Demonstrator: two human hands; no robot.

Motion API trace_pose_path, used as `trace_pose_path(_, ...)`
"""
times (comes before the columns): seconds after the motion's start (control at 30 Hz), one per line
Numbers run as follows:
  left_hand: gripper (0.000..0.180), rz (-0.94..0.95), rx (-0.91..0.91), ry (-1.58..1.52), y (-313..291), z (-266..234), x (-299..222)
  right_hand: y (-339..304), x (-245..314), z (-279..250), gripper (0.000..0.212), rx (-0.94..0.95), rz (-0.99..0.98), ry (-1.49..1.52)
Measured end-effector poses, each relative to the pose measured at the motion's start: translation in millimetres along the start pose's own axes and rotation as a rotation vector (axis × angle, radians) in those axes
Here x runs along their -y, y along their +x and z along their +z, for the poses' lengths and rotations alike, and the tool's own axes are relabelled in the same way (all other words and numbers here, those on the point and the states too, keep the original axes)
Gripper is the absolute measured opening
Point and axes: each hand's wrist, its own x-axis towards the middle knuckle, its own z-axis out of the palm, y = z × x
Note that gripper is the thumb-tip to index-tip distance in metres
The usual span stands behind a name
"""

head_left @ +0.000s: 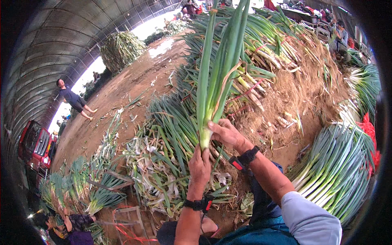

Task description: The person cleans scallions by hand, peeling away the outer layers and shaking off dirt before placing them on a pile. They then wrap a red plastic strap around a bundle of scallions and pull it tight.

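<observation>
A large green onion stands upright before me, with long green leaves and a pale stalk. A withered tan leaf runs down along its right side. My left hand is closed round the lower stalk, hiding the root end. Higher up, my right hand pinches the stalk where the leaves part, its thumb on the front. Below and to the left of my hands lies a heap of stripped leaves. More green onions are piled just behind it.
A big pile of bundled green onions fills the back right. Cleaned ones lie at the right beside a red bag. One person stands on the bare floor at left; another works at lower left. A red vehicle is parked far left.
</observation>
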Motion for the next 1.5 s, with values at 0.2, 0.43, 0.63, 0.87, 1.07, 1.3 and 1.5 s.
trace_pose_path(0.2,0.033,-0.070,0.034,0.011,-3,-3,16,-2,2,3,0.045,0.022,0.030,0.040)
trace_pose_path(0.43,0.059,-0.054,-0.009,-0.109,-8,4,-9,-4,-2,6,0.035,-0.040,0.031,-0.061)
trace_pose_path(0.63,0.034,0.012,-0.201,0.016,-12,8,21,-9,9,35,0.036,0.018,-0.013,-0.224)
trace_pose_path(0.87,0.039,-0.490,-0.047,-0.785,-15,-13,28,-7,0,26,0.031,0.019,0.089,0.109)
trace_pose_path(1.07,0.041,-0.238,0.022,-0.232,-4,-13,-5,0,-13,22,0.030,0.126,0.169,0.343)
trace_pose_path(1.3,0.030,-0.292,-0.015,-0.029,-25,-42,41,2,-24,42,0.024,0.165,0.176,-0.113)
trace_pose_path(1.5,0.024,0.007,-0.198,0.300,-30,-3,32,-13,-26,35,0.037,0.155,0.031,0.367)
